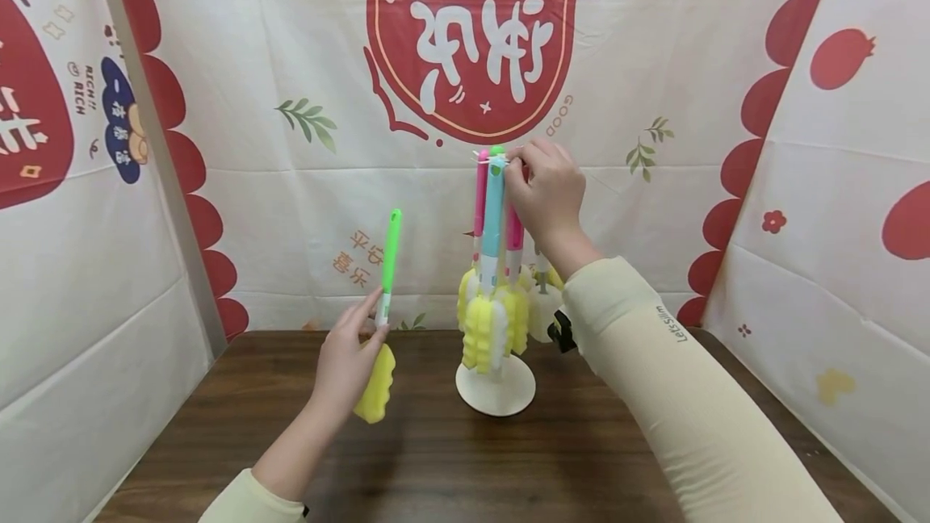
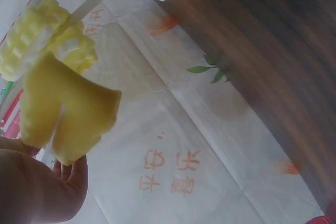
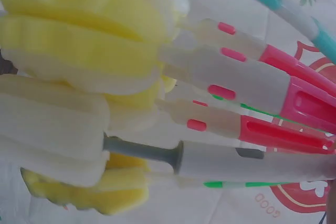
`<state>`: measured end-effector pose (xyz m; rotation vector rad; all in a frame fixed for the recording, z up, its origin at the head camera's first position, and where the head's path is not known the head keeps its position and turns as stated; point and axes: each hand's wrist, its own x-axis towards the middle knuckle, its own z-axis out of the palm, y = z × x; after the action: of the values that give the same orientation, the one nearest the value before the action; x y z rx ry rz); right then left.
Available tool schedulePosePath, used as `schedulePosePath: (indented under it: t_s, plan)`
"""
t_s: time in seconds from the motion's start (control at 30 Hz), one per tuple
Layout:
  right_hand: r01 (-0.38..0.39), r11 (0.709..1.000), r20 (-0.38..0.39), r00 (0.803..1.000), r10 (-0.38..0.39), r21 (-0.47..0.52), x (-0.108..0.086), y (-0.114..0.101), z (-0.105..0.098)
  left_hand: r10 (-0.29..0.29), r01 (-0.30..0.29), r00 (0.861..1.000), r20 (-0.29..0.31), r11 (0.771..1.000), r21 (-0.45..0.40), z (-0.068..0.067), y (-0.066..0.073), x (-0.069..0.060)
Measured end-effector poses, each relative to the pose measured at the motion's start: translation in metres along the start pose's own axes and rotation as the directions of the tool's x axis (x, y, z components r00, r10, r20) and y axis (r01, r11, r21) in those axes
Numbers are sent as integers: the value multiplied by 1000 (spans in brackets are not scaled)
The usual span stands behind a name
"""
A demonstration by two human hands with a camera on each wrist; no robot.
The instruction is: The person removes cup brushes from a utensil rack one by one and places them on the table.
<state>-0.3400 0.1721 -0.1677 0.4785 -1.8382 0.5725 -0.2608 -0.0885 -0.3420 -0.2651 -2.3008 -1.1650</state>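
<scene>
My left hand [image 1: 350, 353] grips a sponge brush by the white lower part of its bright green handle [image 1: 391, 253]. This brush stands upright, its yellow sponge head [image 2: 65, 108] downward below the hand. To its right, a white stand [image 1: 496, 395] carries several hanging sponge brushes with blue [image 1: 492, 208], pink [image 1: 514, 232] and green handles. At the stand's top, my right hand [image 1: 548, 188] pinches the handle end of a white-and-grey sponge brush [image 3: 252, 161], whose white sponge [image 3: 52, 129] hangs down. The fingertips are partly hidden, as is the hook there.
The stand's round base rests on a dark wooden table [image 1: 421, 466]. Printed white cloth [image 1: 291, 208] hangs behind the table and along both sides. A black wrist strap piece [image 1: 561, 332] shows beside the right sleeve, close to the hanging sponges.
</scene>
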Motion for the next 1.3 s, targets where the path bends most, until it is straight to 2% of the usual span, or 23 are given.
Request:
schedulePosePath:
  t_s: [0.27, 0.63, 0.83, 1.1, 1.3]
  plan:
    - [-51, 998, 73, 996, 48, 29, 6, -4, -6, -46, 42, 997, 56, 997, 67, -10, -17, -8]
    - [-129, 991, 105, 987, 124, 41, 9, -8, -8, -65, 40, 988, 140, 984, 175, -34, -38, -10]
    - [-154, 987, 103, 983, 150, 34, 8, -9, -8, -87, 40, 980, 178, 967, 251, -47, -48, -10]
    - [-151, 988, 95, 985, 146, 39, 9, -12, -7, -88, 20, 977, 194, 944, 328, -64, -65, -7]
    - [-157, 987, 101, 983, 154, 24, 9, -11, -7, -135, 32, 962, 238, 919, 393, -72, -74, -6]
